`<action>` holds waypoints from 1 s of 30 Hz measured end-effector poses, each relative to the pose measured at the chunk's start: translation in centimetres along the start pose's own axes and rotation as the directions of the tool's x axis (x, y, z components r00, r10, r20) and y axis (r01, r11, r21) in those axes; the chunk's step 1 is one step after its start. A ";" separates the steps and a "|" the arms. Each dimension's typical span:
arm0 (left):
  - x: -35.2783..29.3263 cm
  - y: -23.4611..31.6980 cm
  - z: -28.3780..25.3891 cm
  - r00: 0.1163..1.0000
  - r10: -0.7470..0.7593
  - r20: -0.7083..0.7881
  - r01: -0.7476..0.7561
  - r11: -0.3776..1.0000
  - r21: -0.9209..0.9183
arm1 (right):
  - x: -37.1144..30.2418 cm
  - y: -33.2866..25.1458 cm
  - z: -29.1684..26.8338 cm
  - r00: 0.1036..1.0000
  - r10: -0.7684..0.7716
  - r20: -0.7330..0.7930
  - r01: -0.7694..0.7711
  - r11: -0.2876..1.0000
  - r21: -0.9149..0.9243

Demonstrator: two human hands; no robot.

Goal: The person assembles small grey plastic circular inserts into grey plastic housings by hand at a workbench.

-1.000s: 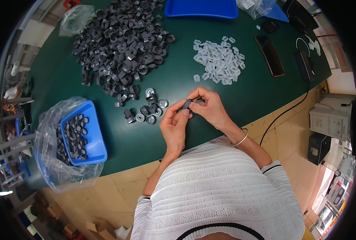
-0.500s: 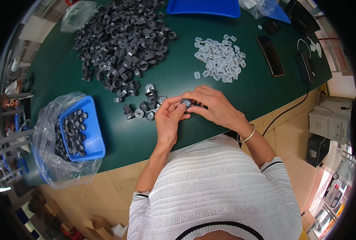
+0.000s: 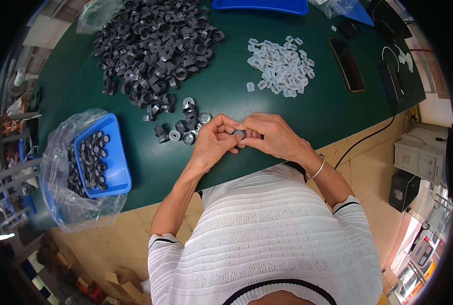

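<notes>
Between my two hands, over the near part of the table, is a small round dark grey plastic part (image 3: 239,133). My left hand (image 3: 212,141) pinches it from the left with thumb and fingers. From the right, my right hand (image 3: 272,135) grips the same part, its thumb and fingertips at the edge. Fingers cover most of the piece. Just left of my left hand lie several loose grey ring parts (image 3: 188,122), some with pale inserts. Beyond is a big heap of dark grey ring parts (image 3: 158,48), and to its right a pile of small whitish plastic pieces (image 3: 281,66).
A blue tray (image 3: 118,168) with small dark parts stands at the left, in a clear plastic bag (image 3: 58,195). Another blue tray (image 3: 259,5) is at the far edge. A phone (image 3: 346,65) and a black device with a cable (image 3: 390,82) lie at the right on the green table (image 3: 186,170).
My left elbow has swung outward to the left. The held part has turned and sits slightly to the right, with more of it covered by fingers. The view has shifted slightly.
</notes>
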State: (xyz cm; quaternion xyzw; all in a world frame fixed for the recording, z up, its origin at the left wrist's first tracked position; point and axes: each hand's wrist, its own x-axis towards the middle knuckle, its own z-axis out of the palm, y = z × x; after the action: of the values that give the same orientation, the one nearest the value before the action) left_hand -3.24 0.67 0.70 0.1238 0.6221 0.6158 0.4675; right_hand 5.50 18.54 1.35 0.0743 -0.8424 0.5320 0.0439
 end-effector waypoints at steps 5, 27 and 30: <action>-0.3 0.1 0.3 0.999 -0.027 -0.022 0.025 0.998 -0.062 | 0.0 0.0 -0.2 0.999 0.011 0.030 -0.011 1.000 0.017; -1.9 -1.7 2.1 0.985 0.069 -0.158 -0.121 0.931 -0.345 | -0.3 -1.3 0.5 0.946 0.313 -0.085 -0.286 0.928 0.239; -1.8 -1.7 2.6 0.979 0.106 -0.175 -0.159 0.933 -0.322 | -0.2 -1.2 0.9 0.966 0.213 -0.145 -0.196 0.973 0.125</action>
State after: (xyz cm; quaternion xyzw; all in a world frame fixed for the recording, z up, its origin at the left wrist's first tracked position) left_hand 0.36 0.71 0.52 0.0362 0.5332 0.7502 0.3894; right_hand 5.94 17.27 1.98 -0.0531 -0.8089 0.5834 0.0509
